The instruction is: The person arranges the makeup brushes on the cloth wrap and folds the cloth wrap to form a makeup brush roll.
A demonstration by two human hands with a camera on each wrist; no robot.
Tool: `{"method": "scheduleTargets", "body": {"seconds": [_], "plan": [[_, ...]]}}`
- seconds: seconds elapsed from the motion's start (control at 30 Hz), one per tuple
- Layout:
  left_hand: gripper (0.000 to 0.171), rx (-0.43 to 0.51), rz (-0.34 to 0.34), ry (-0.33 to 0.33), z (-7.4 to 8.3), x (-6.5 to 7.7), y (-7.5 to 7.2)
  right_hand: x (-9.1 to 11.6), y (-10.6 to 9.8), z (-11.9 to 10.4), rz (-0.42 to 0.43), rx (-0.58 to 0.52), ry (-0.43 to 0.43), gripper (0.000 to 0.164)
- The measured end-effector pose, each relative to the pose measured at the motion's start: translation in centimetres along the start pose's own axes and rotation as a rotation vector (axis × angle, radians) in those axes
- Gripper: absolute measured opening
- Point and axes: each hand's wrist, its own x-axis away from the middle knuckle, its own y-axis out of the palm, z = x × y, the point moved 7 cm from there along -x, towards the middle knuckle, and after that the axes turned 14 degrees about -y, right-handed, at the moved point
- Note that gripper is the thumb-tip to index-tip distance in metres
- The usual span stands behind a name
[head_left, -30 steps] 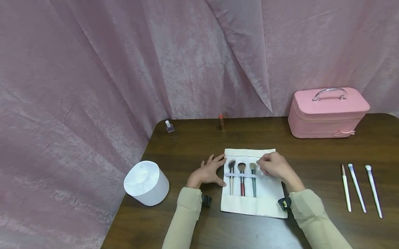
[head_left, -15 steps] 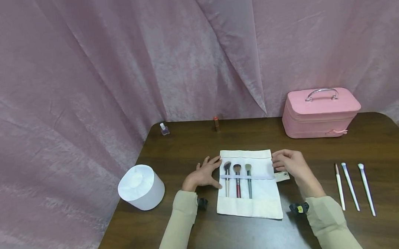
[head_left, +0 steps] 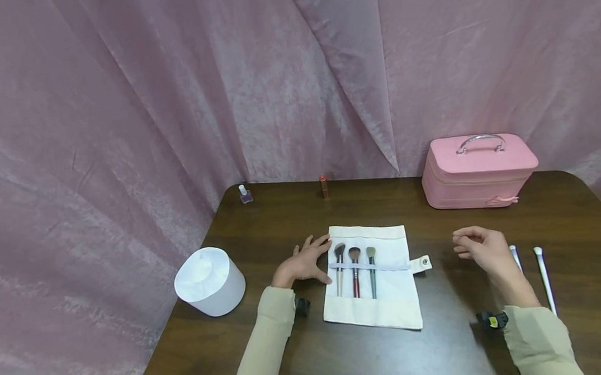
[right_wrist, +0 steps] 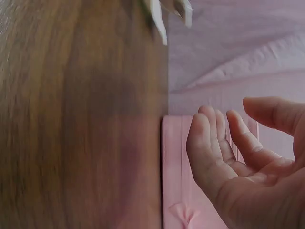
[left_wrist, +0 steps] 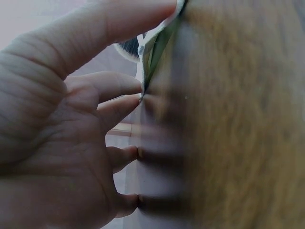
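A white cloth brush roll (head_left: pixel 391 313) lies spread on the table. Three makeup brushes sit under its elastic band: one with a dark slanted head (head_left: pixel 339 254), one with a red handle (head_left: pixel 355 280) and one with a green handle (head_left: pixel 373 279). My left hand (head_left: pixel 304 265) touches the roll's left edge, thumb and fingers spread; the left wrist view shows thumb and fingertips (left_wrist: pixel 133 86) at the cloth edge. To the right, my right hand (head_left: pixel 487 251) hovers above the table with loosely bent fingers and nothing in them. A snap tab (head_left: pixel 421 264) sticks out from the roll's right side.
White-handled brushes (head_left: pixel 545 280) lie at the right, partly hidden by my right hand and arm. A pink case (head_left: pixel 482 185) stands at the back right. A lipstick (head_left: pixel 324 187) and nail polish bottle (head_left: pixel 246 195) stand at the back; a white round container (head_left: pixel 216 289) is at left.
My right hand has left the roll's band area and moved right towards the loose brushes. The snap tab, covered earlier, now shows extended. My left hand stays at the roll's left edge.
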Motion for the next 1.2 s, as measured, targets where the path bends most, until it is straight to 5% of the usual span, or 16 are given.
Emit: {"method": "scheduleTargets", "body": {"seconds": [0.17, 0.57, 0.97, 1.2], "plan": [[0.098, 0.000, 0.009, 0.006, 0.0, 0.0, -0.3, 0.7, -2.3, 0.6, -0.010, -0.037, 0.007, 0.038], [0.098, 0.007, 0.015, 0.013, 0.1, -0.1, -0.6, 1.6, -6.7, 1.4, 0.042, 0.078, 0.009, 0.036], [0.097, 0.017, 0.002, 0.021, 0.1, 0.0, -0.9, 1.4, -7.8, 0.8, -0.052, 0.536, 0.014, 0.038], [0.097, 0.009, 0.009, 0.019, 0.1, 0.1, -1.0, 1.3, -7.7, 0.9, -0.107, 0.626, 0.057, 0.032]]}}
